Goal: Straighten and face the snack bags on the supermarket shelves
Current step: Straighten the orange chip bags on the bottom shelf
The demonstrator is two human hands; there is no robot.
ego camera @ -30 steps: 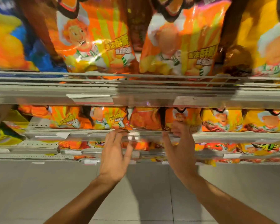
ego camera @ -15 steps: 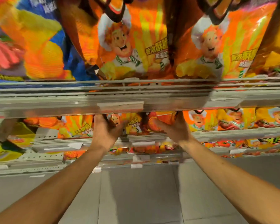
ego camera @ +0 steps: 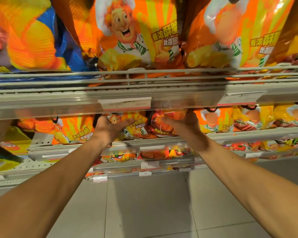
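Centre frame, second shelf: left hand [ego camera: 110, 127] spread flat on an orange chef bag [ego camera: 136, 125]; right hand [ego camera: 182, 122] cups a red bag [ego camera: 159, 125]. Risk: slick film slipping, bags tipping over the shelf lip [ego camera: 162, 140].

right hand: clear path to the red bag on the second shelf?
Probably yes. The right hand is already on the red bag, under the upper shelf edge; nothing lies between them.
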